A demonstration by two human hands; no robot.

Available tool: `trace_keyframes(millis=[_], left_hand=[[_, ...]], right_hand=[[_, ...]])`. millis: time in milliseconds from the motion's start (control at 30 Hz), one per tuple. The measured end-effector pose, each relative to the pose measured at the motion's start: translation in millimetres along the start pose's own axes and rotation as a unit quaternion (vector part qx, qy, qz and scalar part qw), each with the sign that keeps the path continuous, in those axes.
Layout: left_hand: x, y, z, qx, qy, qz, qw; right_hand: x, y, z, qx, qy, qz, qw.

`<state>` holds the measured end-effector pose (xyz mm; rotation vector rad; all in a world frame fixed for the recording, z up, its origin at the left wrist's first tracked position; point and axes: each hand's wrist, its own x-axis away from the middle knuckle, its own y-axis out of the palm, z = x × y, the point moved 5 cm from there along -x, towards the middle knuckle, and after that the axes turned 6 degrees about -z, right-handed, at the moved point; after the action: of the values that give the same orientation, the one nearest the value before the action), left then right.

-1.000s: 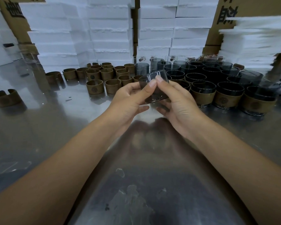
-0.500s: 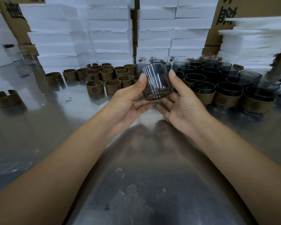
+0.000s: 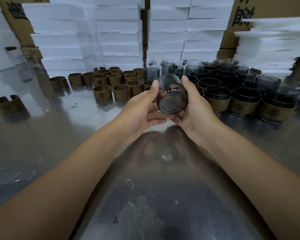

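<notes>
A smoky dark glass cup (image 3: pixel 171 97) is held in the air above the steel table (image 3: pixel 76 135), tilted so one round end faces me. My left hand (image 3: pixel 142 108) holds its left side, thumb up along the wall. My right hand (image 3: pixel 196 108) grips its right side, thumb on the top edge and fingers underneath. Behind the cup on the left stand several brown open sleeves (image 3: pixel 102 92). On the right stand several dark glasses wearing brown sleeves (image 3: pixel 216 99), with bare dark glasses (image 3: pixel 151 73) behind them.
White foam blocks (image 3: pixel 118 32) are stacked along the back. More foam sheets (image 3: pixel 270 45) pile up at the right beside cardboard boxes (image 3: pixel 239 13). One lone brown sleeve (image 3: pixel 7 104) lies at the far left. The table's near part shows my arms reflected.
Both hands have turned the glass: it was small and edge-on between my fingertips, then upright, and now lies tilted with a round end toward me, slightly lower.
</notes>
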<state>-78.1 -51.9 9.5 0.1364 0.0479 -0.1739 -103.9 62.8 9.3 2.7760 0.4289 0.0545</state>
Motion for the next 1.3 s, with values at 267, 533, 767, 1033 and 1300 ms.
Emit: trace_keyframes(millis=[267, 533, 767, 1033, 1300], left_hand=[[1.5, 1.7, -2.8, -0.109, 0.015, -0.005, 0.994], [-0.2, -5.3, -2.0, -0.016, -0.001, 0.004, 1.000], [-2.5, -5.8, -5.8, -0.013, -0.025, 0.004, 1.000], [0.9, -11.6, -2.8, -0.066, -0.009, 0.034, 0.997], [-1.1, -37.2, 10.3, -0.294, 0.086, 0.190, 0.933]], right_hand=[[-3.9, -5.6, 3.4, -0.009, 0.027, 0.003, 1.000], [0.0, 4.2, 3.7, 0.108, -0.031, -0.064, 0.992], [-0.3, 0.8, 6.0, 0.120, -0.034, -0.059, 0.990], [-2.3, -6.7, 5.6, 0.086, -0.065, 0.000, 0.994], [-3.1, -15.7, 1.7, 0.037, -0.089, 0.107, 0.990]])
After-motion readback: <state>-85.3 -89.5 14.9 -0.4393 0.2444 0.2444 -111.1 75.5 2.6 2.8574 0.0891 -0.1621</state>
